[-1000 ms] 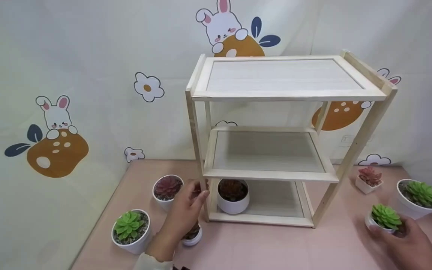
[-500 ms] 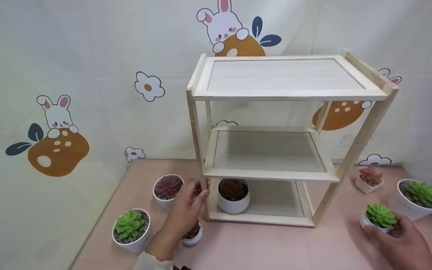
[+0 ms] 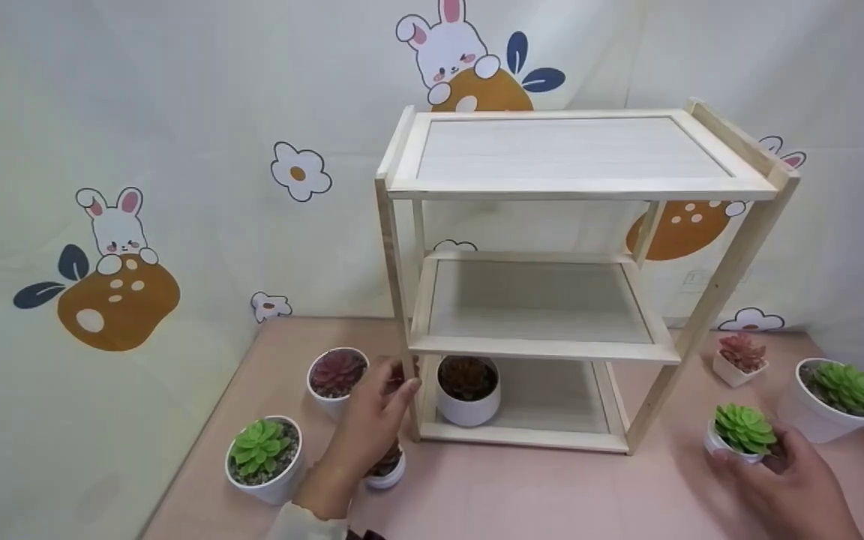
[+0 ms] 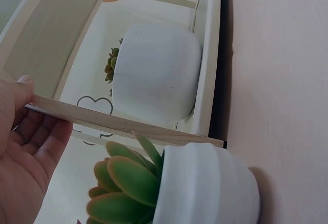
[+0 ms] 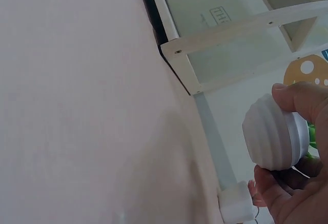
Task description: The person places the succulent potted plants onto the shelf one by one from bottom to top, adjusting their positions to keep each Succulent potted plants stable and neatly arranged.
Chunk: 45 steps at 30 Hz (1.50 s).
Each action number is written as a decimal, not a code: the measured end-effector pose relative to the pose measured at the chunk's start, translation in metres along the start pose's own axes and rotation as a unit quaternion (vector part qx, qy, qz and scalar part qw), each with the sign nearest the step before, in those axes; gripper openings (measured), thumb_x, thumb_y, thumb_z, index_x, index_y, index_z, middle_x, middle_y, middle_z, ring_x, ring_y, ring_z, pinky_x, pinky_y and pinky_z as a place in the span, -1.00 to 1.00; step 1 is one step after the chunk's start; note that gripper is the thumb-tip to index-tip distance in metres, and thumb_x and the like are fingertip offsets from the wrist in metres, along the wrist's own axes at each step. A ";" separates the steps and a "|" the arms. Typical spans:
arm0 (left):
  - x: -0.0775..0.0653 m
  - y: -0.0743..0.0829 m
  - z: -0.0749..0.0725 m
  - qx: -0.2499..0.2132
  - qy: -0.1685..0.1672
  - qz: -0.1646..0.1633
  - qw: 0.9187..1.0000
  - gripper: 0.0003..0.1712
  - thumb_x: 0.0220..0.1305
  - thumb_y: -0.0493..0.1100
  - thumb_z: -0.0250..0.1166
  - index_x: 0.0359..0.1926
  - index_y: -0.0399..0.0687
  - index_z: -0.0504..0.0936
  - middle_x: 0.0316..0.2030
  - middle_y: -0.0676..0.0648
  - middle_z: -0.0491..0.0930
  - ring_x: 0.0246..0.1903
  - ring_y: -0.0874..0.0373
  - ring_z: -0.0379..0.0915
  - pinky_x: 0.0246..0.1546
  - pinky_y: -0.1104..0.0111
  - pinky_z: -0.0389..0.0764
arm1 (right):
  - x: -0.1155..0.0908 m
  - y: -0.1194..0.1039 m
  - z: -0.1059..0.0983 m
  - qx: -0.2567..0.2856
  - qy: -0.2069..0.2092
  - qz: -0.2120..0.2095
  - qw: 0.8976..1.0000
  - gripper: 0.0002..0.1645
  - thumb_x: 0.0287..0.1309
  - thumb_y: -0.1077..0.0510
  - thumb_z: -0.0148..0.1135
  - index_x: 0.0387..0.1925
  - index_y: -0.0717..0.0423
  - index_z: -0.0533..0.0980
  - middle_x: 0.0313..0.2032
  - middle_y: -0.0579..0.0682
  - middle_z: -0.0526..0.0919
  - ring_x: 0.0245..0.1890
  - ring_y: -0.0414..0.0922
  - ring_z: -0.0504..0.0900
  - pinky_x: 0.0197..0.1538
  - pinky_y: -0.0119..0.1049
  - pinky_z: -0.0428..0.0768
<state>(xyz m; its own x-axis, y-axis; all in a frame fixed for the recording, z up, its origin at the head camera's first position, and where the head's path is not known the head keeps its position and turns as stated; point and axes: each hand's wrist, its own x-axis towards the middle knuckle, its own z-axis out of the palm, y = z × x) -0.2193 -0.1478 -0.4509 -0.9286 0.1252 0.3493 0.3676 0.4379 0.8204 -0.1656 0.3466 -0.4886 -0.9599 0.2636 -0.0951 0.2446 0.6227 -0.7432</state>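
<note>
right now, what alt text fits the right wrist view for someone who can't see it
A right hand holds a small ribbed white pot with green leaves above a pale pink tabletop; a light wooden shelf stands beyond.

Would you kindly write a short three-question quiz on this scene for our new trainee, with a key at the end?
1. True or false: the left hand is holding a plant pot.
2. Which tier of the wooden shelf bears a potted plant? A) top B) middle C) bottom
3. Fill in the colour: the right hand holds a small white pot with a ____ succulent.

Key: 1. False, it grips a front post of the shelf. 2. C. 3. Green.
</note>
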 end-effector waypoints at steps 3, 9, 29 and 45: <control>0.000 0.001 0.000 0.003 0.001 0.000 1.000 -0.57 0.37 0.09 0.14 0.13 -0.03 0.47 0.00 -0.04 0.51 0.05 0.10 0.52 0.01 0.38 0.60 | -0.002 -0.006 0.002 0.000 -0.003 -0.012 1.000 0.23 -0.07 -0.31 0.40 0.34 0.39 0.05 0.26 0.45 0.25 0.25 0.30 0.31 -0.10 -0.51 0.60; 0.000 0.000 0.000 -0.001 0.005 0.001 1.000 -0.58 0.36 0.06 0.16 0.12 -0.04 0.48 -0.01 -0.05 0.52 0.04 0.09 0.53 0.01 0.37 0.60 | -0.007 -0.017 0.007 0.005 -0.002 -0.033 0.999 0.18 -0.10 -0.28 0.44 0.31 0.34 0.11 0.24 0.39 0.31 0.20 0.23 0.39 -0.21 -0.78 0.44; 0.001 -0.002 0.001 -0.003 0.010 0.016 1.000 -0.66 0.36 0.01 0.18 0.07 -0.01 0.50 -0.05 0.00 0.53 0.00 0.17 0.52 0.02 0.35 0.60 | -0.021 -0.043 0.020 0.030 -0.033 -0.059 0.997 0.17 -0.12 -0.26 0.46 0.33 0.28 0.11 0.27 0.25 0.30 0.22 -0.11 0.44 -0.05 -0.77 0.44; 0.001 -0.004 0.001 -0.015 -0.003 0.002 1.000 -0.65 0.37 0.05 0.16 0.08 0.04 0.49 -0.04 0.00 0.52 0.03 0.16 0.51 0.03 0.37 0.59 | -0.029 -0.055 0.028 0.044 -0.049 -0.081 0.995 0.11 -0.10 -0.15 0.49 0.31 0.27 0.13 0.27 0.23 0.31 0.04 -0.58 0.34 -0.04 -0.83 0.35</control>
<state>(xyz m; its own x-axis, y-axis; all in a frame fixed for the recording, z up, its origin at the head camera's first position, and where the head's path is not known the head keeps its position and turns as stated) -0.2215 -0.1488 -0.4540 -0.9274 0.1330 0.3497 0.3728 0.4101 0.8324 -0.1553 0.2847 -0.4635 -0.9955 0.0898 -0.0308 0.0776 0.5828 -0.8089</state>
